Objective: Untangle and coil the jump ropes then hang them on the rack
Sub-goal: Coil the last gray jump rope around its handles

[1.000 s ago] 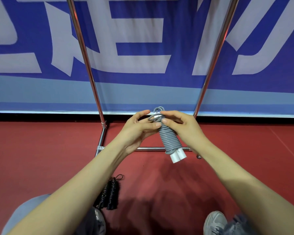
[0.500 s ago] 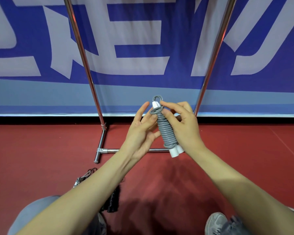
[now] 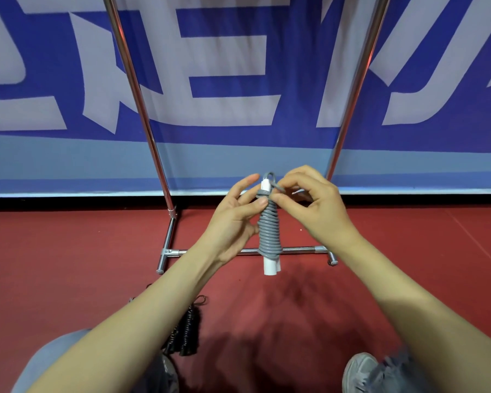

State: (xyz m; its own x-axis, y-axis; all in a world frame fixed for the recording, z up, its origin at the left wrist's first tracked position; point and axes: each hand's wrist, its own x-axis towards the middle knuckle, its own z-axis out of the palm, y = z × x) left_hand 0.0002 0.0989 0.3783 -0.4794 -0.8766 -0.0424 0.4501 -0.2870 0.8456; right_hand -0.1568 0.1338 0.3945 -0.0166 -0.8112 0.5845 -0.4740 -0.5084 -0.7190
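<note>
Gray jump rope (image 3: 268,231) is wound tight round its white handles (image 3: 271,266) and held upright mid-frame, in the air in front of the rack (image 3: 298,250) lower crossbar. Left hand (image 3: 233,219) grips the coil, thumb on the near side; its fingers go behind the coil and are mostly hidden. Right hand (image 3: 315,211) pinches the loose rope end at the top of the bundle between thumb and curled forefinger; exact contact hard to make out. Rack uprights run out of the top edge, so the hanging bar is cut off. Black jump rope (image 3: 186,330) lies coiled on the red floor (image 3: 68,265), partly covered by the left forearm. Shoe (image 3: 360,373) is clipped at the bottom edge. Blue-white banner (image 3: 224,80) stands behind.
</note>
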